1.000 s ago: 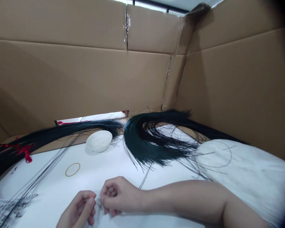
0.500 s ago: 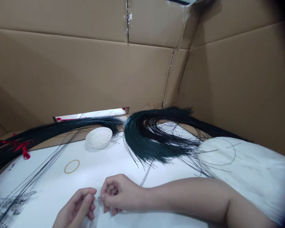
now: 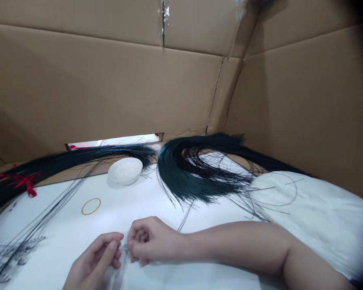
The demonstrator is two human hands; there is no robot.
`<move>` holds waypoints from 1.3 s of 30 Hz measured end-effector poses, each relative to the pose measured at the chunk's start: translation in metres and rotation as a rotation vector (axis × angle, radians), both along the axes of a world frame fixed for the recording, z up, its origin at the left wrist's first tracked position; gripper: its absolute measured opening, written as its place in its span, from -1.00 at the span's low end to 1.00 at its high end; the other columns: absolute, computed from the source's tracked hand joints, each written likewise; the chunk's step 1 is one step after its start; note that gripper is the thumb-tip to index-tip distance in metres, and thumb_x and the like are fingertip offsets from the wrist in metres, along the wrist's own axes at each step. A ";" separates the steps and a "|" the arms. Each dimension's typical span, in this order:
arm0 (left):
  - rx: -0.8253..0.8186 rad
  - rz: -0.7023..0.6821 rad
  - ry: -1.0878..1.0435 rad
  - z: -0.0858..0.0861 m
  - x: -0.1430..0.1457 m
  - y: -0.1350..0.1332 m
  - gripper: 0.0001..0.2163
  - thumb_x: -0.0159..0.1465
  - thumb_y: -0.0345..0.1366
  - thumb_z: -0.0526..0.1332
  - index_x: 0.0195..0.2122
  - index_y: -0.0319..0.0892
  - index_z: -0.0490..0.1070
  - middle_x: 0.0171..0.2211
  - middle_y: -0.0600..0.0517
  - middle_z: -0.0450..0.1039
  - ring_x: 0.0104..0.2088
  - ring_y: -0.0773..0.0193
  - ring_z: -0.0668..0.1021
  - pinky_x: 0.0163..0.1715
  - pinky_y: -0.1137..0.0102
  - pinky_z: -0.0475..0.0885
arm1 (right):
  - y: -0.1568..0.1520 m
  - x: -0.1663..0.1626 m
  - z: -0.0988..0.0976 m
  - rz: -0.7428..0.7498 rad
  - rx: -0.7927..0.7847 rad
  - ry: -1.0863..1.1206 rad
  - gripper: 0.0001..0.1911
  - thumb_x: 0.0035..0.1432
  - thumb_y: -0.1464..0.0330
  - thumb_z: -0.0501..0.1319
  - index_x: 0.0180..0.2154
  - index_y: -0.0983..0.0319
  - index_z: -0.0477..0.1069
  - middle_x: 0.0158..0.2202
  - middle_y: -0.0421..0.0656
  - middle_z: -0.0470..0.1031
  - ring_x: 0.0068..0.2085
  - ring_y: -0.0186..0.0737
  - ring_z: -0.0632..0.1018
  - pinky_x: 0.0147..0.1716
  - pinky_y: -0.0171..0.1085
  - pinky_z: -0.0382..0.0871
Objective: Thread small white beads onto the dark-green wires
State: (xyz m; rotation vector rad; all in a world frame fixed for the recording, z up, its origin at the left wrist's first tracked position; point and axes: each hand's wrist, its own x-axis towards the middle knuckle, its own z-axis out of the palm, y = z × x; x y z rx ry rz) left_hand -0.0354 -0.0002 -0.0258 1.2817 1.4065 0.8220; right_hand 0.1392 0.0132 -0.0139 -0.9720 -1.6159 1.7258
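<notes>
Between left hand (image 3: pixel 93 262) and right hand (image 3: pixel 151 240): two dark strands (image 3: pixel 125 246)

The right pinches them; they lie sideways, tips pointing left. The left curls narrow; I can't tell its grip. Open white table (image 3: pixel 60 237) leads to one yellow rubber band (image 3: pixel 82 210), one white bowl (image 3: pixel 129 181), at least two dark bundles (image 3: pixel 181 179), then cardboard wall (image 3: pixel 109 88).

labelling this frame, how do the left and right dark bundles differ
The left bundle runs fairly straight, bending only near its right end, while the right bundle curls back in a broad loop. The left bundle has a red tie; none shows on the right bundle. Both are dark, made of many thin strands, and lie near the cardboard wall.
</notes>
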 end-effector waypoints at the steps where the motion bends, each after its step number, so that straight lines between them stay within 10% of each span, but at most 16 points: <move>1: -0.015 0.005 -0.018 0.005 0.003 -0.002 -0.69 0.02 -0.05 0.16 -0.32 -0.16 0.34 -0.59 0.10 0.37 -0.45 0.25 0.41 -0.36 0.43 0.28 | 0.000 0.000 0.001 0.004 0.000 -0.009 -0.91 -0.16 0.47 0.04 -0.47 0.28 0.25 -0.56 -0.23 0.34 -0.65 -0.49 0.33 -0.74 -0.51 0.17; 7: -0.044 0.073 -0.161 0.029 0.015 -0.012 -0.78 0.07 -0.18 0.15 -0.33 -0.20 0.36 -0.57 0.10 0.35 -0.48 0.31 0.38 -0.44 0.45 0.25 | 0.007 -0.010 0.006 0.018 -0.030 -0.025 -0.93 -0.13 0.49 0.02 -0.48 0.28 0.23 -0.58 -0.24 0.33 -0.64 -0.47 0.35 -0.70 -0.49 0.19; 39: -0.058 0.000 -0.269 0.032 0.014 -0.012 -0.84 0.13 -0.28 0.13 -0.39 -0.23 0.45 -0.57 0.07 0.34 -0.48 0.35 0.36 -0.41 0.45 0.26 | 0.007 -0.013 0.013 -0.018 -0.119 -0.114 -0.93 -0.07 0.44 0.06 -0.54 0.30 0.25 -0.61 -0.25 0.33 -0.67 -0.52 0.30 -0.69 -0.49 0.14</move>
